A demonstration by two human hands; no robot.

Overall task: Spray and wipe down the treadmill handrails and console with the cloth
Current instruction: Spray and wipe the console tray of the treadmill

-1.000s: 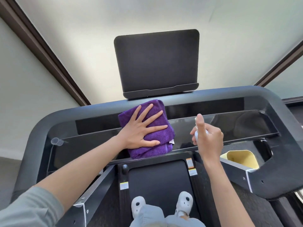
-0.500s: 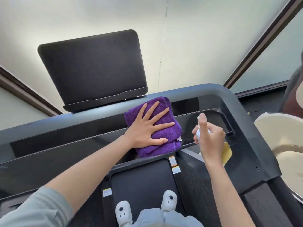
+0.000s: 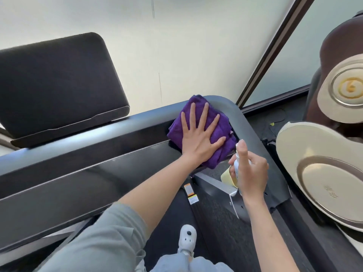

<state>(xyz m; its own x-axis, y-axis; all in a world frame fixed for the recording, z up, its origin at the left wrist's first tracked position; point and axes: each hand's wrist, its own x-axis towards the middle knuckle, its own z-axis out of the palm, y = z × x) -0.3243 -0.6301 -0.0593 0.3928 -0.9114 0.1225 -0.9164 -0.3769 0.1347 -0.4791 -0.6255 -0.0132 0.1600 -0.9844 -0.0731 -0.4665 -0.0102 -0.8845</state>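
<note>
Left hand (image 3: 198, 140) flat, fingers spread, pressing purple cloth (image 3: 198, 116) on console corner (image 3: 225, 103), 1 o'clock; right grip (image 3: 248, 171) grasping spray bottle (image 3: 237, 165). Keep pressure even.

Grey sleeve (image 3: 110, 238) pushed past the elbow — pale trousers (image 3: 172, 263), white clog (image 3: 187, 239).

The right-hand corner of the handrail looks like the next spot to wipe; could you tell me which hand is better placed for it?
Left. The left hand presses flat on the purple cloth right at that corner, while the right hand grips the spray bottle.
</note>
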